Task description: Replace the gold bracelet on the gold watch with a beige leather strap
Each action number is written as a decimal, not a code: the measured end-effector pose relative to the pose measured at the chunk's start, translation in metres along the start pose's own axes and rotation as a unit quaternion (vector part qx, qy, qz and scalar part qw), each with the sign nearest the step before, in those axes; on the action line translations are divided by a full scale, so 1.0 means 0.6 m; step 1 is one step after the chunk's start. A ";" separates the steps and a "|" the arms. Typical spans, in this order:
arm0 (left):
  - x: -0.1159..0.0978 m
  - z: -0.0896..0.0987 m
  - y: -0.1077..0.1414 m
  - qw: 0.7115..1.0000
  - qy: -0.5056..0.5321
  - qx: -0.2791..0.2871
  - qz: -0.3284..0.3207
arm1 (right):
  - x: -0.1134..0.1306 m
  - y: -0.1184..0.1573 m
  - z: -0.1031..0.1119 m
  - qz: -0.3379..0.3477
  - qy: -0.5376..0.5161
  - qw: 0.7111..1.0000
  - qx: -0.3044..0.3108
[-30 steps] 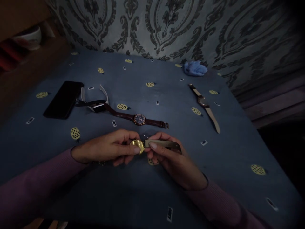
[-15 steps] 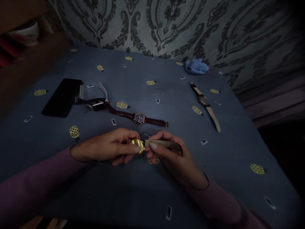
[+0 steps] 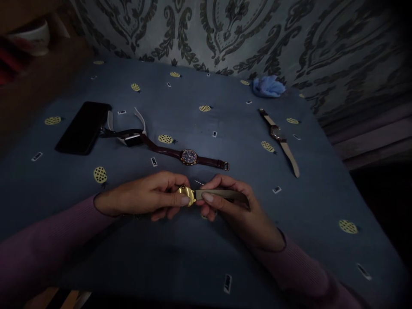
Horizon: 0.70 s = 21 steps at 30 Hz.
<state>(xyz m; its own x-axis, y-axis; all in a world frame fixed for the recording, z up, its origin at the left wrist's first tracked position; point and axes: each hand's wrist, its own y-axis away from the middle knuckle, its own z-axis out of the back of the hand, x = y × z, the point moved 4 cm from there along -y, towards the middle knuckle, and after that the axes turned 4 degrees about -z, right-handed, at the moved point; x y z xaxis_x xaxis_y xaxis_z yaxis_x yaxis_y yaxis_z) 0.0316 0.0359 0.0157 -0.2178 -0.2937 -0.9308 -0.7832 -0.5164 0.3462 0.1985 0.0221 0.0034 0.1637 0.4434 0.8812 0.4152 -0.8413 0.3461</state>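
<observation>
My left hand [image 3: 151, 195] pinches a gold watch case [image 3: 189, 196], its shiny back turned up toward me. A grey-brown watch strap [image 3: 222, 194] is held in my right hand [image 3: 238, 210], thumb on top, with the strap's end right at the edge of the case. Whether strap and case are joined I cannot tell. A thin pointed metal piece [image 3: 199, 182] shows just above my right fingers. Beyond my hands lies a watch with a dark red leather strap [image 3: 189, 157], face up.
On the left are a black phone [image 3: 84, 128] and a smartwatch with a light band [image 3: 131, 140]. A watch with a beige-lined strap [image 3: 277, 134] lies to the right, a crumpled blue cloth [image 3: 268, 86] behind it. The blue patterned tablecloth [image 3: 180, 266] meets a wallpapered wall.
The view has shifted slightly. Both hands keep the same grip on the watch case and the strap, with hardly any visible movement.
</observation>
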 end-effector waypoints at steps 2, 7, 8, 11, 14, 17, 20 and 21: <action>-0.002 0.001 0.000 1.000 -0.005 -0.001 -0.004 | 0.000 0.001 0.000 -0.004 0.002 1.000 -0.003; -0.004 0.003 0.001 0.999 -0.035 -0.007 -0.013 | 0.001 0.000 0.001 -0.015 -0.003 1.000 -0.007; -0.004 0.003 0.001 0.999 -0.040 -0.010 -0.016 | 0.001 0.000 0.001 -0.016 -0.003 1.000 -0.006; -0.003 0.002 0.001 0.998 -0.050 -0.022 -0.020 | 0.000 -0.002 0.004 -0.019 0.000 1.000 0.001; -0.002 0.002 0.000 0.997 -0.061 -0.036 -0.020 | 0.001 -0.002 0.006 -0.019 -0.001 1.000 0.005; -0.002 0.003 0.001 0.996 -0.070 -0.047 -0.019 | 0.003 -0.002 0.006 -0.009 0.010 1.000 0.007; 0.000 0.002 0.000 0.996 -0.066 -0.055 -0.016 | 0.004 0.000 0.006 0.003 0.026 1.000 0.005; 0.002 0.000 0.000 0.996 -0.059 -0.058 -0.015 | 0.004 0.001 0.007 0.006 0.030 1.000 0.002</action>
<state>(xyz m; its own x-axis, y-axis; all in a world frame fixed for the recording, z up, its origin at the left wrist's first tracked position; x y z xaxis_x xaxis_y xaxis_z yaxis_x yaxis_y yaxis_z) 0.0312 0.0358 0.0149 -0.2672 -0.1842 -0.9459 -0.7191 -0.6153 0.3230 0.2027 0.0242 0.0045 0.1145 0.4135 0.9033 0.4180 -0.8449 0.3338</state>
